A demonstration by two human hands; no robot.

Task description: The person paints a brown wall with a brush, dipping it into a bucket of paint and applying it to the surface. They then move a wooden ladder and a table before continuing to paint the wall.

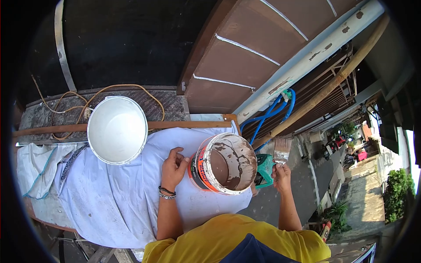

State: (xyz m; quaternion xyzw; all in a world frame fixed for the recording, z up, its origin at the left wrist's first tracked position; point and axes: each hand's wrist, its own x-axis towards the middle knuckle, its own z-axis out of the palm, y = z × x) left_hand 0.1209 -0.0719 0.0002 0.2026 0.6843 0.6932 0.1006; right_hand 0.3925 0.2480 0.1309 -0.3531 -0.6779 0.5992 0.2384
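An open paint bucket (201, 168) with an orange and black label stands on the white cloth (109, 206), brown paint in its bottom and streaked over its inner wall. At its left side is my left hand (174, 168), fingers loosely bent and apart, thumb tip right at the bucket's wall. My right hand (281, 177) is closed round a paintbrush (282, 149) to the right of the bucket, with the wide bristles pointing away from me. Farther left, a white bucket (117, 130) shows a pale, clean-looking inside.
A green plastic object (264, 170) sits just right of the paint bucket. Beyond the cloth runs a wooden strip (188, 124), with an orange cord (131, 86) behind it. A blue hose (274, 107) and a bamboo pole (324, 90) are at the right, above the street.
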